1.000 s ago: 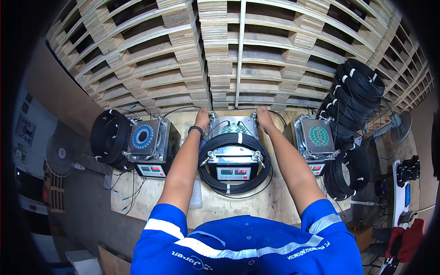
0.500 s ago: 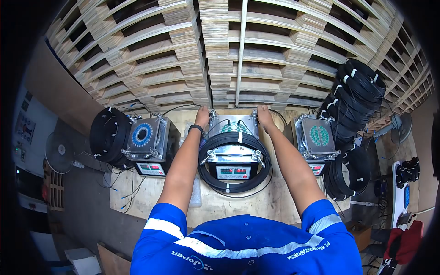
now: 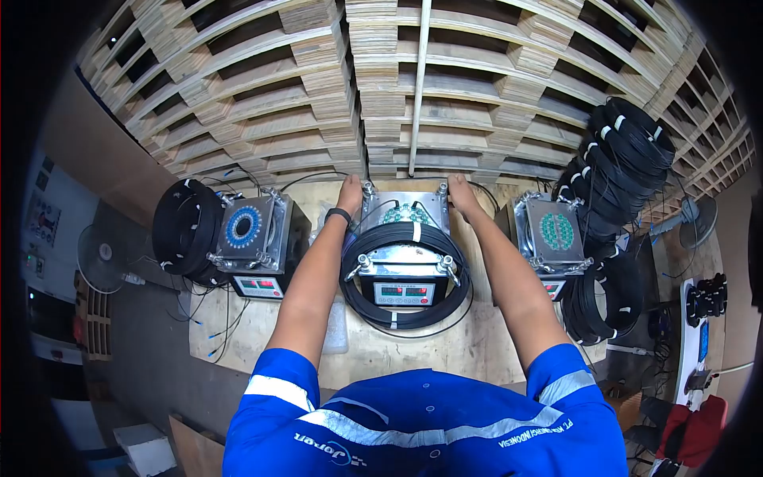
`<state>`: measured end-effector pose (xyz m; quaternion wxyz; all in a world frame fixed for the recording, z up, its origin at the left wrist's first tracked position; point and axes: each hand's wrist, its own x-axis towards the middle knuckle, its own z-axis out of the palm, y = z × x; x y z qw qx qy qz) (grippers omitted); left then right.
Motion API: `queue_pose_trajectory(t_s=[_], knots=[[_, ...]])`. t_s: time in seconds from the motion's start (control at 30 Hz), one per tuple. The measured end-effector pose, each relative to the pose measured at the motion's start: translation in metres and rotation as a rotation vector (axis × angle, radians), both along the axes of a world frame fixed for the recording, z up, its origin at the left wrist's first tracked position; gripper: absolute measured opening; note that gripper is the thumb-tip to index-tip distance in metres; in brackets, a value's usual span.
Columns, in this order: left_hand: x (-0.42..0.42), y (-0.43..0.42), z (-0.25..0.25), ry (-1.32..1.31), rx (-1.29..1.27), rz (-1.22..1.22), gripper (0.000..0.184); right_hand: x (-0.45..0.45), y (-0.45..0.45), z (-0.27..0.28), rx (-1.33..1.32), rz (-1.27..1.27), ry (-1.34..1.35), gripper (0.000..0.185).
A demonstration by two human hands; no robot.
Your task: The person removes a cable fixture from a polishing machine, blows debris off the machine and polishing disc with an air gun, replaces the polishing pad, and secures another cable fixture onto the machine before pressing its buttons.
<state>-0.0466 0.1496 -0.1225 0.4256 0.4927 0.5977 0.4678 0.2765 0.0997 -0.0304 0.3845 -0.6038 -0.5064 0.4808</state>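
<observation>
A boxy metal machine (image 3: 385, 208) with a lit red-and-green display stands in front of me. Its top plate carries a ring of green fittings (image 3: 407, 213) with black cable ends plugged in. Around its front hangs a coil of black cable (image 3: 416, 232) bound with white ties. My left hand (image 3: 350, 193), with a dark band at the wrist, is at the machine's far left corner, by a corner post. At the far right corner, my right hand (image 3: 459, 195) is beside the other post. The fingers of both hands are mostly hidden, so their grip is unclear.
Similar machines stand left (image 3: 259, 287), with blue fittings, and right (image 3: 556, 230), with green ones. Black cable coils lie beside the left machine (image 3: 187, 226) and are stacked at the right (image 3: 624, 159). Wooden pallets (image 3: 461, 111) rise behind the plywood table (image 3: 381, 358).
The view has shifted slightly. Both hands remain at the middle machine's far corners, and the coil stays around its front.
</observation>
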Motion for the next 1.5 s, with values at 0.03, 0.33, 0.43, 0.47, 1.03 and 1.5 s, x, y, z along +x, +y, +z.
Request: queue_pose_trajectory(t_s=[0.03,0.33,0.43,0.47,1.03,1.5], knots=[[0.001,0.005,0.000,0.050,0.041,-0.024,0.043,0.000,0.002,-0.003,-0.004,-0.001,0.001,0.035],[0.012,-0.010,0.025,-0.034,-0.005,-0.029,0.040,0.005,0.017,-0.008,-0.036,0.090,-0.062,0.033],[0.009,-0.007,0.021,-0.029,0.025,-0.023,0.039,0.008,0.022,-0.018,-0.005,0.124,-0.099,0.034],[0.010,-0.007,0.019,-0.019,0.032,-0.029,0.040,0.009,0.024,-0.020,0.009,0.128,-0.104,0.034],[0.010,-0.185,0.137,0.125,0.075,-0.131,0.065,0.004,-0.153,0.041,0.165,0.086,0.024,0.072],[0.025,-0.305,0.157,1.162,0.422,0.030,0.036,0.004,-0.249,0.076,0.573,-0.012,-0.740,0.047]])
